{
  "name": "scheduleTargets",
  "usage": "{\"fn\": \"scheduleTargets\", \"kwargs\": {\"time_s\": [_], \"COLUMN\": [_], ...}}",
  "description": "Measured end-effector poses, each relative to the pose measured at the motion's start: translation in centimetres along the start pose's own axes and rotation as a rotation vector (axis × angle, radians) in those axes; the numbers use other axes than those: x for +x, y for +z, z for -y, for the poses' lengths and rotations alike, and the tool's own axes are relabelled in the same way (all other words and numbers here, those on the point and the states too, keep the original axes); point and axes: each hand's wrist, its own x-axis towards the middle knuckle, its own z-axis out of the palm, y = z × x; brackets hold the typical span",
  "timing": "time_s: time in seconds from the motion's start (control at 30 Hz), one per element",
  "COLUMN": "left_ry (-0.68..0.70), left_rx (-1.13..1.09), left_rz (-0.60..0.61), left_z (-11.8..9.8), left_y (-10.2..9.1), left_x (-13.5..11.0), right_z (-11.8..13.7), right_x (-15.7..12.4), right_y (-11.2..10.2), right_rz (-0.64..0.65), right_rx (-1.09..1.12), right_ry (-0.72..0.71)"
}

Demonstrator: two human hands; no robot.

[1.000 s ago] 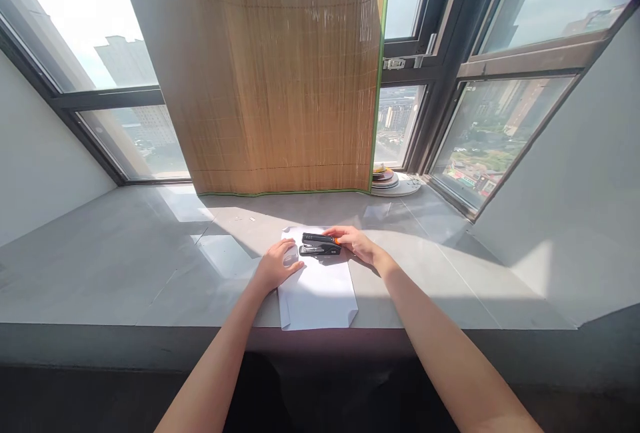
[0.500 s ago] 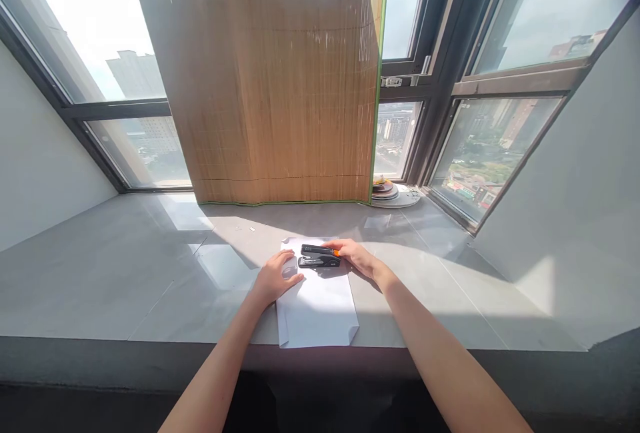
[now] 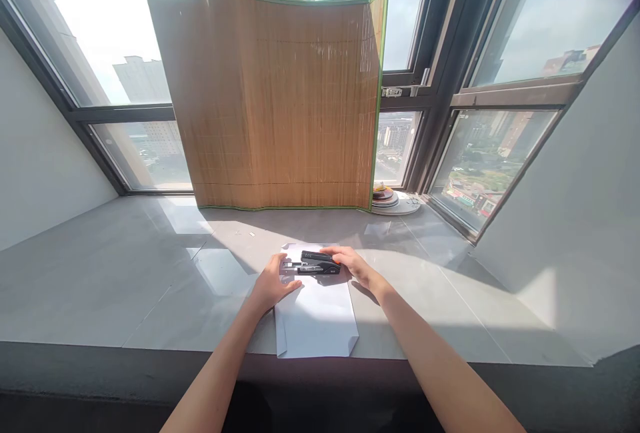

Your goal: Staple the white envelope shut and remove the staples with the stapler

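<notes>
A black stapler [image 3: 320, 265] lies lengthwise across a stack of white paper [image 3: 317, 326]. Its slim magazine tray [image 3: 289, 268] sticks out from the left end, below the raised top arm. My right hand [image 3: 354, 264] grips the stapler's rear end, fingers over the top. Beside the protruding tray is my left hand [image 3: 271, 285], thumb and fingers spread around the tray's end; whether a fingertip touches it I cannot tell. The paper's lower right corner curls up.
Behind the paper a bamboo mat [image 3: 285, 106] with green edging stands against the window. A stack of plates [image 3: 393, 203] sits at its right. Small white scraps [image 3: 251, 234] lie on the grey tiled sill [image 3: 125, 273], whose front edge runs just below the paper.
The stapler's magazine tray has slid out leftward, toward my left hand, which stays spread. My right hand keeps its hold at the rear. The whole view has shifted slightly.
</notes>
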Motion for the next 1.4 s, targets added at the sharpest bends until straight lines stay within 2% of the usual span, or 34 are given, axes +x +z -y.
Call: {"fn": "scheduleTargets", "kwargs": {"time_s": [0.1, 0.23, 0.33, 0.43, 0.5, 0.57, 0.63, 0.7, 0.87, 1.03, 1.1, 1.2, 1.27, 1.33, 1.4], "left_ry": [-0.020, -0.052, -0.071, -0.119, -0.218, -0.350, -0.438, -0.456, -0.433, -0.394, -0.350, -0.355, -0.411, -0.441, -0.395], "left_rx": [0.043, -0.022, -0.169, -0.524, -0.815, -1.031, -1.119, -1.127, -1.143, -1.077, -0.996, -0.944, -1.009, -1.064, -1.050], "left_rz": [0.014, 0.019, -0.122, -0.236, -0.190, -0.085, 0.011, 0.061, 0.050, 0.045, 0.034, -0.019, -0.077, -0.124, -0.113], "left_z": [-0.2, -1.0, -1.8, -2.4, -2.6, -2.5, -2.2, -1.8, -1.2, -0.9, -0.8, -0.7, -0.9, -1.4, -2.0], "left_y": [0.0, -0.3, -0.9, -1.6, -1.9, -2.2, -2.3, -2.4, -2.3, -2.0, -1.8, -1.7, -1.8, -2.0, -2.2], "left_x": [-0.1, -0.2, -0.2, -0.1, 0.1, 0.3, 0.4, 0.5, 0.7, 0.7, 0.6, 0.6, 0.6, 0.5, 0.2], "right_z": [-0.6, -1.6, -2.0, -1.8, -1.5, -1.2, -1.0, -0.9, -0.8, -0.7, -0.9, -1.4, -1.7, -2.0, -2.3], "right_x": [0.5, 1.2, 1.3, 0.9, 0.6, 0.3, 0.2, 0.0, -0.3, -0.6, -0.5, 0.0, 0.5, 0.9, 1.1], "right_y": [0.1, 0.6, 1.2, 2.1, 2.8, 3.4, 3.7, 3.9, 4.3, 4.6, 4.5, 4.0, 3.5, 3.1, 2.9], "right_rz": [0.028, -0.024, -0.086, -0.184, -0.212, -0.201, -0.169, -0.131, -0.043, -0.006, -0.041, -0.184, -0.320, -0.413, -0.418], "right_rx": [-0.153, -0.258, -0.296, -0.355, -0.438, -0.559, -0.704, -0.846, -1.079, -1.113, -1.091, -0.962, -0.797, -0.605, -0.423], "right_ry": [-0.086, -0.157, -0.231, -0.362, -0.531, -0.734, -0.897, -0.972, -0.984, -1.043, -1.053, -1.039, -0.937, -0.712, -0.464]}}
